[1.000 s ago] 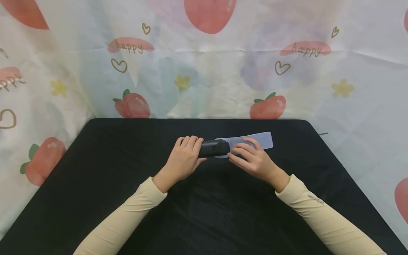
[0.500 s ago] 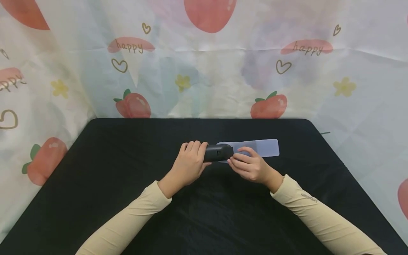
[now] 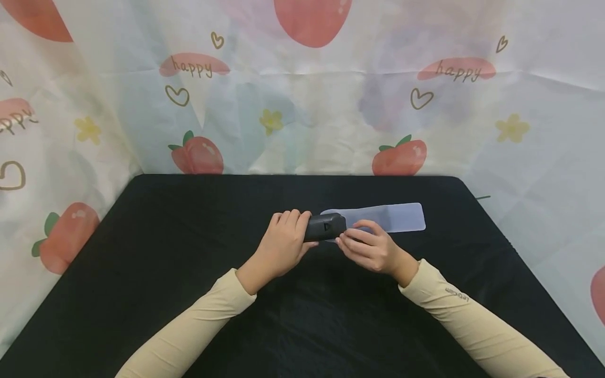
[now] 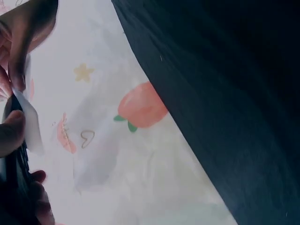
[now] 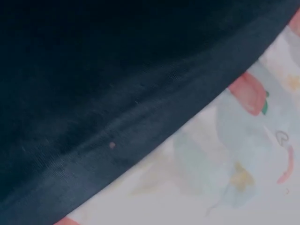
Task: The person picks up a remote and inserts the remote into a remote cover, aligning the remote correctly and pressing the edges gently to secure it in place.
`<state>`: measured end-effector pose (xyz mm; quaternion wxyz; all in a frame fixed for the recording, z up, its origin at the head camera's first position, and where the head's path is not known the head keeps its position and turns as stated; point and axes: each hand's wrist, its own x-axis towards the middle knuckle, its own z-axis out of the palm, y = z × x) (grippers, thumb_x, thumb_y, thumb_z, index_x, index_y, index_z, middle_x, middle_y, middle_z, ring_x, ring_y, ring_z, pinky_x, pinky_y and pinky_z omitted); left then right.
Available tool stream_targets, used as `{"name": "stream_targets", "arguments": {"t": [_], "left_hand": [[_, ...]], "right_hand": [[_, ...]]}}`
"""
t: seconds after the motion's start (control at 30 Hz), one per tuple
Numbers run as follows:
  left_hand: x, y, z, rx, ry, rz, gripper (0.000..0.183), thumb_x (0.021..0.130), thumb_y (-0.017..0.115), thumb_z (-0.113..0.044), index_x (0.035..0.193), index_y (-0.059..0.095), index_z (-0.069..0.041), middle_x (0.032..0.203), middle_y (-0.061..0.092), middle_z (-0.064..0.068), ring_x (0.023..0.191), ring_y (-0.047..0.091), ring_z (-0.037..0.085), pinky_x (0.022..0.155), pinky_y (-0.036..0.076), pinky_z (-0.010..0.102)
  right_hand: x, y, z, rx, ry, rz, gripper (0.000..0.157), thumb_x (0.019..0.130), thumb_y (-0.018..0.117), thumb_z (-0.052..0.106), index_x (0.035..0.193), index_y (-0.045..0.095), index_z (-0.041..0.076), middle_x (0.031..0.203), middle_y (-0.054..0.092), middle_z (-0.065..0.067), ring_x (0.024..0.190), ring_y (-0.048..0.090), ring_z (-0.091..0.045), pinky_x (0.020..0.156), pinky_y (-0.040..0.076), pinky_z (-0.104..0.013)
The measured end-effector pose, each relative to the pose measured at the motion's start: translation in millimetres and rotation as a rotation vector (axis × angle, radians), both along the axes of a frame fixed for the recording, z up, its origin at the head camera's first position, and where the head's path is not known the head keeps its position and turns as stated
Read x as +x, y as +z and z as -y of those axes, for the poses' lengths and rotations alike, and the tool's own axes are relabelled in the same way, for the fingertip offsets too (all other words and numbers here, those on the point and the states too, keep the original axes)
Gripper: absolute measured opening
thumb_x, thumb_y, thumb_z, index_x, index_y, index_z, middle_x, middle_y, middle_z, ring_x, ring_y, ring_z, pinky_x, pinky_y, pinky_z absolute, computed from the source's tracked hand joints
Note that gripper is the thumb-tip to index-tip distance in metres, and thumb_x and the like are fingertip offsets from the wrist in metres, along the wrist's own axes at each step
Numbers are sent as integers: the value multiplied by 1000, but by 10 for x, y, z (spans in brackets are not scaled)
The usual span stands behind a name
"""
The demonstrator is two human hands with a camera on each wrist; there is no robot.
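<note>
Object (image 3: 326,227), black, elongated and showing a small dark opening near its right end, is being gripped by the left hand (image 3: 281,244); its far side is being covered by curled fingers, and its near side is being pressed by the thumb; it is being held over the far half of the black table (image 3: 302,336), between the two hands and nearly level from left to right; a pale, translucent strip (image 3: 404,218) is being overlapped at its rounded end by the object's right end; its squared end is being extended rightward, past the right hand (image 3: 371,249); beside the object's right end, the strip is being pinched between the bent fingers and thumb of the right hand, though the exact contact is being partly hidden by the fingertips; both forearms are being covered by cream sleeves (image 3: 189,315), the right one being marked with small dark lettering; the table is being bordered by a pale backdrop (image 3: 307,115), which is being decorated with red fruit, yellow flowers, heart outlines and the word "happy"; the right wrist view is being filled by table and backdrop alone.
</note>
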<state>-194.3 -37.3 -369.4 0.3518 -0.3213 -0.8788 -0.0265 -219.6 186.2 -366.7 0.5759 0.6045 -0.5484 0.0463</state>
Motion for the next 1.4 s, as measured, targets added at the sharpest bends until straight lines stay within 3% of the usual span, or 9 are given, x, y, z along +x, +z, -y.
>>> {"name": "stream_targets", "arguments": {"t": [0.1, 0.23, 0.4, 0.53, 0.63, 0.77, 0.9, 1.2, 1.4], "left_hand": [[-33, 0, 30, -13, 14, -76, 58, 75, 75, -45, 112, 56, -4, 92, 62, 7, 85, 61, 22, 79, 46, 37], [-62, -13, 41, -18, 10, -156, 58, 72, 77, -43, 111, 56, -6, 92, 62, 6, 84, 60, 21, 81, 45, 38], [-69, -35, 10, -40, -6, -195, 56, 73, 78, -41, 111, 56, -6, 92, 61, 5, 83, 58, 21, 83, 45, 38], [-59, -39, 13, -75, -27, -193, 56, 73, 78, -41, 112, 57, -7, 93, 61, 5, 83, 58, 21, 82, 45, 37], [-47, -29, 17, -88, -69, -166, 56, 73, 79, -38, 112, 56, -5, 95, 60, 7, 84, 56, 22, 81, 45, 35], [-39, -2, 5, -85, -119, -123, 57, 73, 80, -32, 112, 54, -1, 95, 57, 9, 84, 51, 23, 79, 44, 34], [-42, 21, -17, -84, -123, -111, 55, 74, 79, -31, 111, 53, 0, 94, 56, 10, 83, 49, 23, 77, 43, 33], [-27, 27, -56, -145, -114, -120, 57, 75, 77, -36, 112, 54, 0, 95, 58, 10, 83, 51, 22, 77, 44, 32], [-39, 53, -15, -102, -74, -136, 60, 73, 77, -44, 113, 56, -4, 95, 61, 7, 84, 57, 21, 78, 46, 33]], "right_hand": [[51, 72, -3, -38, -60, 134, 17, 89, 62, 12, 78, 73, 6, 70, 67, -4, 71, 61, -22, 75, 46, -46], [141, 178, -9, -185, -216, 429, 30, 91, 60, 30, 86, 72, 3, 76, 64, -9, 85, 56, -31, 81, 37, -53], [201, 252, -20, -148, -498, 685, 22, 87, 65, 22, 97, 72, 5, 88, 64, -10, 100, 53, -35, 89, 34, -58], [172, 235, -12, -87, -513, 707, 17, 77, 71, 10, 93, 75, 6, 82, 68, -6, 98, 58, -31, 91, 35, -60], [140, 189, -1, -107, -439, 710, 12, 82, 65, 11, 87, 75, 5, 78, 68, -4, 94, 59, -28, 91, 35, -59], [117, 139, 45, -175, -352, 723, 27, 92, 54, 18, 83, 75, 4, 76, 67, -5, 91, 59, -26, 91, 35, -57], [116, 139, 117, -228, -310, 736, 24, 90, 56, 15, 82, 74, 2, 75, 66, -6, 88, 60, -26, 92, 35, -56], [133, 129, 184, -237, -315, 789, 7, 75, 66, 1, 77, 73, 1, 74, 67, -8, 88, 62, -27, 91, 36, -58], [171, 178, 151, -227, -383, 744, 15, 87, 62, 12, 92, 74, 4, 81, 67, -8, 96, 59, -29, 92, 36, -58]]}}
